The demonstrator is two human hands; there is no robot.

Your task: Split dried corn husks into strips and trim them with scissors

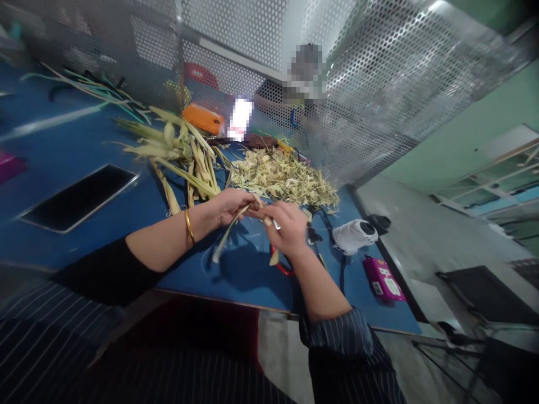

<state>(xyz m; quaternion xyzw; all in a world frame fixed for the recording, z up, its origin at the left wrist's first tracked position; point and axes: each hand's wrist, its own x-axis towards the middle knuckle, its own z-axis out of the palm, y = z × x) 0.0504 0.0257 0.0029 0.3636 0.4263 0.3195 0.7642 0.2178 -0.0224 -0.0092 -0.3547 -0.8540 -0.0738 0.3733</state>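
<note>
A pale strip of dried corn husk [227, 238] hangs down between my hands, above the blue table. My left hand [233, 205], with a gold bangle at its wrist, pinches the strip near its upper end. Close against it, my right hand [288, 224] has its fingers bent around the husk at the left fingertips; the exact grip is partly hidden. Under my right wrist lies a red loop [283, 270], perhaps a scissor handle. Behind my hands are a bundle of long dry husks [202, 165] and a heap of small husk scraps [282, 177].
A white thread cone [354, 237] and a purple wipes pack [383, 279] stand to the right. A dark flat panel [80, 196] lies left. At the back are an orange pack [202, 119], a lit phone screen [241, 119] and a perforated metal screen [362, 67].
</note>
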